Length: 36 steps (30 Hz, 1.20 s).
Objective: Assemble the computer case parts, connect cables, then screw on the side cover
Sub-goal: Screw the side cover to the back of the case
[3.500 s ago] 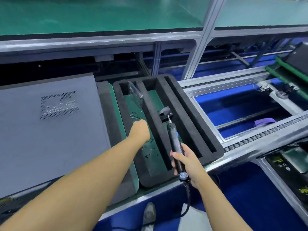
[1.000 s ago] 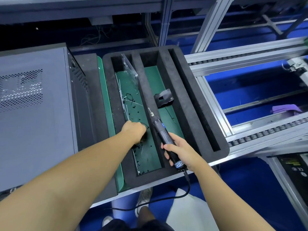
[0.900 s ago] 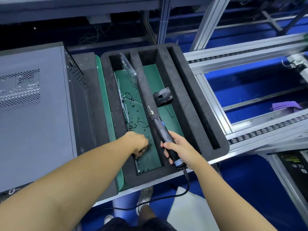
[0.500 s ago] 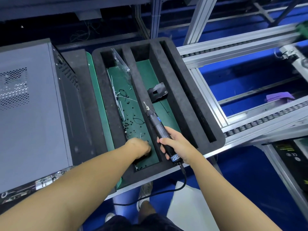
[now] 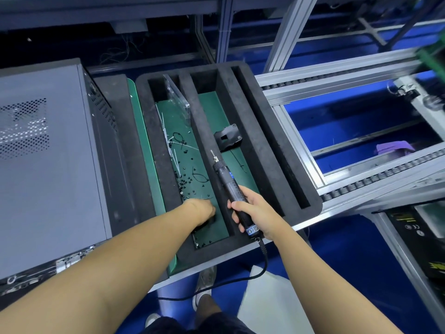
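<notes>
computer case (image 5: 48,165), foam tray (image 5: 255,141), conveyor rails (image 5: 337,68)

Lighting: even, cool, overhead, moderately bright. Shadows: soft on the bench, deep in the recess under the shelf (image 5: 72,10). Sheen: pale on the grey computer case (image 5: 48,177). Focus: centre sharp; top-right corner smeared, probably motion blur. Distortion: wide-angle bowing of the aluminium rails (image 5: 337,66) toward the edges.

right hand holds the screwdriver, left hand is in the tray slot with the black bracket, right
No: the head view shows the left hand in the slot with the loose screws, beside the one holding the bracket. The right hand does hold the screwdriver.
</notes>
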{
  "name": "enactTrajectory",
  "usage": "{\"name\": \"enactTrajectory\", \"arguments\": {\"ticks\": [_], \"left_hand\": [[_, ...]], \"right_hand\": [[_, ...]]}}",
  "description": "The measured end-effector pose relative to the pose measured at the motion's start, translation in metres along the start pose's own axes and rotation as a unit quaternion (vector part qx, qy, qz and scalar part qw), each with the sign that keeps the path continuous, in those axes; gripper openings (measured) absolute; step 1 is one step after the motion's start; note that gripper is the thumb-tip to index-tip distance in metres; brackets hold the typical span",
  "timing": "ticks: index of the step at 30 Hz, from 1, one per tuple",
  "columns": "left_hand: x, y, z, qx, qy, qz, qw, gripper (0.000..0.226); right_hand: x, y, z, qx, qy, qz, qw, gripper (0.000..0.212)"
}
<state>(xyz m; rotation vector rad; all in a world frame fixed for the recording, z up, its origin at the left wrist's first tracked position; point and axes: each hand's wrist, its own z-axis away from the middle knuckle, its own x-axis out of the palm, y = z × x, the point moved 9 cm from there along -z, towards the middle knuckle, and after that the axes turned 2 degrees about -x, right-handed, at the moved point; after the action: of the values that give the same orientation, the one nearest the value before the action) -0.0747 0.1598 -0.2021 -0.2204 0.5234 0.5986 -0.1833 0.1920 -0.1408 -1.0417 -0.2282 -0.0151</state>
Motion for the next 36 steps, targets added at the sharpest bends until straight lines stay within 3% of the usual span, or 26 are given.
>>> {"name": "enactTrajectory", "arguments": {"ticks": [6,9,16,24,31,36], "left_hand": [[-0.029,-0.044,0.01,-0.029,0.064,0.086,0.994,0.026],[-0.02,-0.041,0.01,-0.016,0.018,0.108,0.994,0.016],[-0.002,-0.019,-0.001,-0.051,0.013,0.019,0.998,0.064],[0.007,-0.002,-0.007,-0.043,0.018,-0.039,0.998,0.047],[0.01,0.003,-0.008,-0.029,0.018,-0.05,0.998,0.047],[0.005,-0.004,-0.007,-0.029,-0.001,0.039,0.999,0.044]], "right_hand": [[0.0,-0.001,0.002,-0.001,0.009,0.0,1.0,0.042],[0.0,-0.001,0.002,-0.006,0.01,-0.003,1.0,0.037],[-0.001,0.002,0.001,-0.003,0.01,-0.009,1.0,0.037],[-0.003,0.005,-0.001,-0.003,0.008,-0.012,1.0,0.038],[-0.003,0.003,-0.001,-0.005,0.005,-0.002,1.0,0.034],[-0.002,0.002,0.001,-0.007,0.003,-0.013,1.0,0.034]]}}
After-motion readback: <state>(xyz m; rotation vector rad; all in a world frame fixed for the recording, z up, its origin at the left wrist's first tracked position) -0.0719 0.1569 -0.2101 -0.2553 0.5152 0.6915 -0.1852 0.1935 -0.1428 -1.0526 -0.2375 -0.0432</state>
